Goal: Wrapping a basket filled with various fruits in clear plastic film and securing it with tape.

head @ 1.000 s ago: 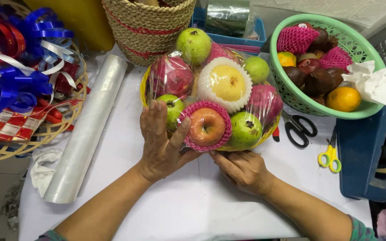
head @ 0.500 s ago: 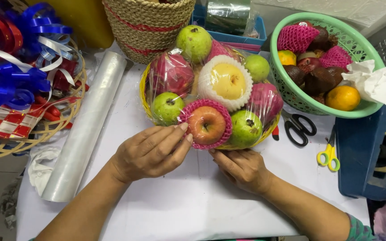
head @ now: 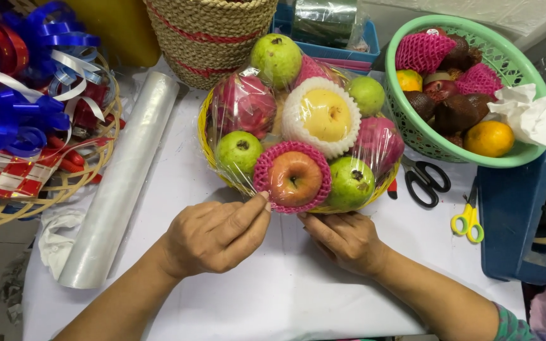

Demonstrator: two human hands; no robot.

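Left hand [head: 213, 237] pinching clear wrap at the near rim of the wrapped fruit basket [head: 298, 126], right hand [head: 345, 240] tucked under the rim, grip hidden, red apple [head: 294, 179] just beyond fingertips, left hand now curled lower than before, green basket [head: 526, 155] far right

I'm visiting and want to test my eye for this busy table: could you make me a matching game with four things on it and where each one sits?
Things:
1. red apple
2. roll of clear film
3. black scissors
4. orange

Places:
A. in the green basket at the right
B. lying left of the wrapped fruit basket
C. in a pink foam net, just above the left hand
D. on the table between the two fruit baskets

Pairs: 1-C, 2-B, 3-D, 4-A
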